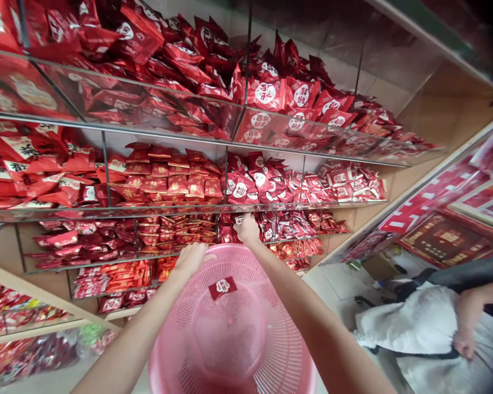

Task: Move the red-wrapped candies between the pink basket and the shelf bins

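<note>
A pink perforated plastic basket point(285, 328) is in front of me, its open top facing up. My left hand point(192, 259) is closed over its far rim, left of the middle. One small dark red packet point(223, 288) with a white print lies inside the basket against the far wall. Beyond the rim, my right hand point(248, 227) reaches into a lower shelf compartment, its fingers curled at a dark red packet point(237, 219) with a white mark. Other packets partly hide the fingertips.
Tiered shelves with clear front panels point(168, 210) and dividers hold many red packets point(267, 93). At right, a seated person point(419, 323) in light trousers rests a hand on a leg. Plastic bags point(41, 355) lie at lower left. Red boxes point(447, 238) stand at right.
</note>
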### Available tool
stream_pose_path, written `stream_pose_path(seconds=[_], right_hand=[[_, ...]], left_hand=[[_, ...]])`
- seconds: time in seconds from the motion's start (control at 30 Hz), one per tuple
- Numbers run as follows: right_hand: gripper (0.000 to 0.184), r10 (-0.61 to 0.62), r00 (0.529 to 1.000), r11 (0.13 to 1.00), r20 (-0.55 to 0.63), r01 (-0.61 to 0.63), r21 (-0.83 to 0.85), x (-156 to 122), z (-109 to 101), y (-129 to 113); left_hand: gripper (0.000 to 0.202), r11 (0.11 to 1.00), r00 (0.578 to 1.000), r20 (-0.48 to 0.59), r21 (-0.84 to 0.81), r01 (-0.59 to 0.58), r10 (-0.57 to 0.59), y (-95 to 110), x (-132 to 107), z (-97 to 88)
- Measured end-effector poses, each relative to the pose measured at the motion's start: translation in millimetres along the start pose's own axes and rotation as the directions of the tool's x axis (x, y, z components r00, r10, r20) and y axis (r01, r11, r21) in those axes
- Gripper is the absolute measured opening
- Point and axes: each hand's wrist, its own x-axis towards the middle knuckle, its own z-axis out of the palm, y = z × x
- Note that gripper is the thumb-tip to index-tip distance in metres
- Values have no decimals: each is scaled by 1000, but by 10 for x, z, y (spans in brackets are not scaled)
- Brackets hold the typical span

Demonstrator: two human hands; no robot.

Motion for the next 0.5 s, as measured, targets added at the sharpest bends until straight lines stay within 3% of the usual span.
stream_pose_path(seconds=[0.23, 0.4, 0.5], right_hand=[[43, 58, 997, 989, 47, -64, 136, 17, -152, 79], [44, 1, 1000, 982, 24, -5, 191, -83, -279, 163], [38, -104, 994, 969, 23, 97, 226, -258, -393, 281]], left_hand=[[53, 1000, 1000, -8, 27, -11, 11, 7, 10, 20], [58, 998, 1000, -13, 56, -25, 26, 4, 22, 18], [59, 997, 999, -24, 61, -38, 39, 1, 26, 22]])
